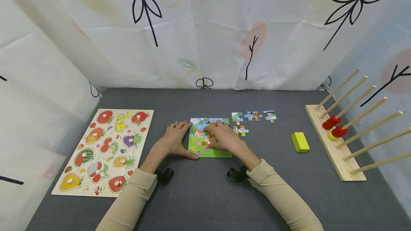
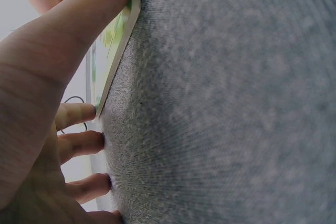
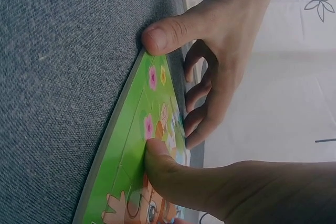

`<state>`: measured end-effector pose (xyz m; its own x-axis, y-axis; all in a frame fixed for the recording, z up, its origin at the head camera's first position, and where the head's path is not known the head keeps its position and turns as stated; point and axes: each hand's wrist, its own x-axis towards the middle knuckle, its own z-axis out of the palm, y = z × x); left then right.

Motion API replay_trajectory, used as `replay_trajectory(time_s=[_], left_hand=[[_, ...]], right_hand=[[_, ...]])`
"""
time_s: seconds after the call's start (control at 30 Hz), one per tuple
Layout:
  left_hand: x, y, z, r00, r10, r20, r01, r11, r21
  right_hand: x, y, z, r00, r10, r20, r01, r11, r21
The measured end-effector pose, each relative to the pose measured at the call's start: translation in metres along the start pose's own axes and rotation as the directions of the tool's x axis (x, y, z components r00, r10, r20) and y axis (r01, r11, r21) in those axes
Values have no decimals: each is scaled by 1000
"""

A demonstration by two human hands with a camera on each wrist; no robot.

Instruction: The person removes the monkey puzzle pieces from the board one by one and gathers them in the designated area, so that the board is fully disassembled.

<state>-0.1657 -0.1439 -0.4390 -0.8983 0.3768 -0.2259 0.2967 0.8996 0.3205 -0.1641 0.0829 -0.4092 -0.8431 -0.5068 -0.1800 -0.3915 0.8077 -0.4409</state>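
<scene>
A jigsaw puzzle (image 1: pixel 198 142) with a green meadow, a house and an orange animal lies flat in its tray in front of me. My left hand (image 1: pixel 174 138) spreads along its left side, the thumb at the near left corner and the index fingertip at the far left corner. My right hand (image 1: pixel 223 136) rests on the picture from the right, its thumb (image 3: pixel 160 156) touching the surface. This hand covers part of the animal, and its other fingertips are hidden in the right wrist view. Several loose jigsaw pieces (image 1: pixel 253 116) lie just beyond the tray's right side.
A fruit peg board (image 1: pixel 110 140) lies at the left. To the right are a yellow block (image 1: pixel 300 142) and a wooden peg rack (image 1: pixel 334 145) with red and yellow beads. The grey table (image 1: pixel 205 195) meets a printed curtain (image 1: pixel 205 31) at the back.
</scene>
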Motion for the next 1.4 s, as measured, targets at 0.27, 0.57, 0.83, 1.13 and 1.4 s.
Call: replay_trajectory(time_s=[0.27,0.57,0.83,1.13,1.4], left_hand=[[-2,1,0,1000,-1,0,1,1000,-8],[-3,1,0,1000,-5,4,5,1000,-18],[-3,2,0,1000,-4,5,4,1000,-18],[-2,2,0,1000,-2,-3,2,1000,-12],[-1,1,-1,1000,-2,0,2,1000,-3]], right_hand=[[1,-1,0,1000,20,20,-19,999,-30],[0,-2,0,1000,16,16,-15,999,-49],[1,-2,-1,1000,3,21,-2,998,-64],[2,-2,-3,1000,-20,10,20,997,-70],[1,-1,-1,999,-41,-13,39,991,-126]])
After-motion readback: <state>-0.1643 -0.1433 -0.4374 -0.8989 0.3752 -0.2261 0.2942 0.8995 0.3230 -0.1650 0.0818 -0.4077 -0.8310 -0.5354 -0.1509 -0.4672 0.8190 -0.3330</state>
